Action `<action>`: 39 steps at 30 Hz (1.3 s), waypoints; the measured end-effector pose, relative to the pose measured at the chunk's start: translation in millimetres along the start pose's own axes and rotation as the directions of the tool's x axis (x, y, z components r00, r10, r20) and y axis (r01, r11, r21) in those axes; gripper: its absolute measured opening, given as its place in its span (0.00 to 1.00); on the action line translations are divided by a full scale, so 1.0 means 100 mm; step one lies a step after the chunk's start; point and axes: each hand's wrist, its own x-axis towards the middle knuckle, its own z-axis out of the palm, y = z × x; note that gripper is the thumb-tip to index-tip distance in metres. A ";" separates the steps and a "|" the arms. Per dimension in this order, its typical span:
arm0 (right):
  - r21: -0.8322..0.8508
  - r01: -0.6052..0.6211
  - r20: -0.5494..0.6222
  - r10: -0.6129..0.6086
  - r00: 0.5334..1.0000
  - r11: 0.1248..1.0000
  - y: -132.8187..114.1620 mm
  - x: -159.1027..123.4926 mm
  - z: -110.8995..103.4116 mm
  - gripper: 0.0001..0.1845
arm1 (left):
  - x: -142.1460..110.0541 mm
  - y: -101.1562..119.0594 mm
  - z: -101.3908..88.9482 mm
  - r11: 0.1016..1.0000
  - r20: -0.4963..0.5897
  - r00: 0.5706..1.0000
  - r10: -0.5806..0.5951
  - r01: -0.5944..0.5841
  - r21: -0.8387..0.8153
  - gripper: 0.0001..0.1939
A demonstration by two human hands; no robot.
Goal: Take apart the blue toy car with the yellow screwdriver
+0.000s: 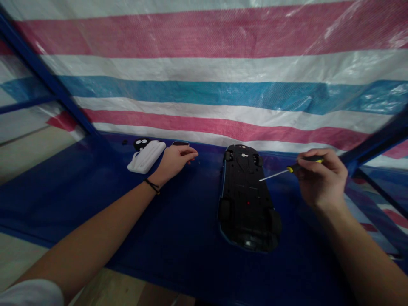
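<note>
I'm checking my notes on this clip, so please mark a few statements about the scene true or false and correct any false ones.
The black plastic toy car lies underside up on a dark blue sheet. True.
The right hand holds a yellow-and-black-handled screwdriver. True.
The left hand grips the car. False: it is apart from the car, beside a white rectangular case.
A thin black cord band circles the right wrist. False: it circles the left wrist.
</note>
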 end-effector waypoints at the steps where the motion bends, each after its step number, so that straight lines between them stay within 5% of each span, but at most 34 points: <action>1: -0.002 -0.003 0.000 0.003 1.000 1.000 0.00 0.00 0.00 0.13 | 0.00 -0.01 -0.01 0.989 0.014 0.998 0.061 -0.062 0.136 0.12; 4: -0.011 -0.015 0.001 0.015 1.000 1.000 -0.01 0.00 0.02 0.13 | -0.01 -0.05 -0.02 0.891 0.096 0.976 0.194 -0.216 0.400 0.11; 9: -0.021 -0.008 0.025 0.008 1.000 1.000 0.00 0.00 0.02 0.13 | 0.01 -0.07 0.01 0.818 0.195 0.955 0.223 -0.293 0.495 0.11; 28: -0.030 0.000 0.007 0.000 1.000 1.000 0.01 0.00 0.02 0.14 | 0.00 -0.08 0.03 0.833 0.209 0.958 0.194 -0.274 0.480 0.12; 39: -0.005 0.009 -0.023 -0.009 1.000 1.000 0.01 0.02 -0.02 0.14 | 0.01 -0.12 0.01 0.828 0.121 0.955 0.272 -0.296 0.476 0.12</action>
